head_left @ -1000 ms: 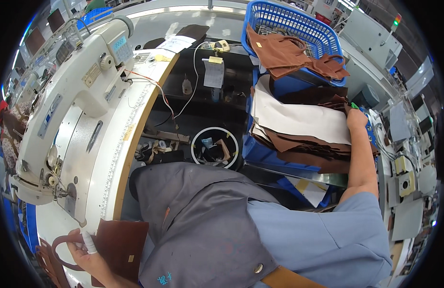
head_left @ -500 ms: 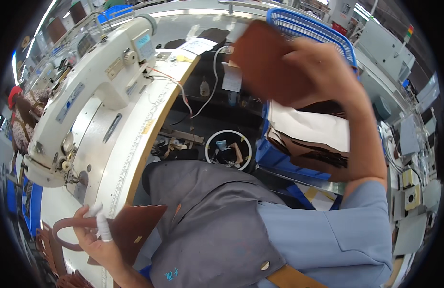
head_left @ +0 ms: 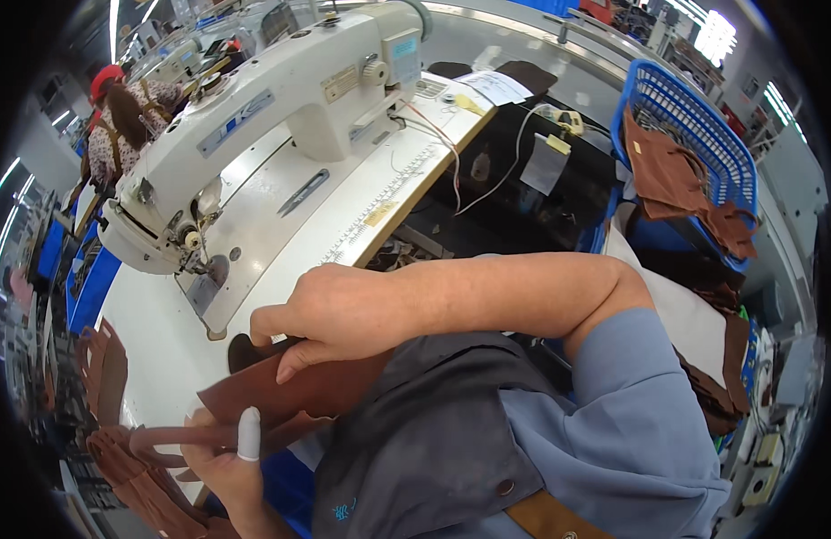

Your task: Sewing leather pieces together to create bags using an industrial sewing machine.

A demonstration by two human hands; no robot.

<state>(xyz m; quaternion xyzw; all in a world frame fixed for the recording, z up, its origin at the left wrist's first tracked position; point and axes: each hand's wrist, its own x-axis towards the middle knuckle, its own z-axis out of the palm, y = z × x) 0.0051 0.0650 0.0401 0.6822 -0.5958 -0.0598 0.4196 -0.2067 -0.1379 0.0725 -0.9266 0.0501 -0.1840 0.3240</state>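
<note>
My left hand, with white wraps on its fingers, grips a brown leather piece that has a curved strap, low at the left. Just above it, my right hand reaches across my apron and pinches a brown leather panel between thumb and fingers. This panel partly covers the piece in my left hand. A darker edge shows by the right fingertips; whether it belongs to the same panel I cannot tell. Both hands are at the front edge of the white sewing machine.
Dark tweezers lie on the machine table. More brown leather pieces hang by the table's left edge. At the right stands a blue basket with leather parts over its rim. Another person sits at the far left.
My right hand has swung from the blue basket across to my left hand, bringing a leather panel. The view has turned, so the machine appears further right. My left hand keeps its piece.
</note>
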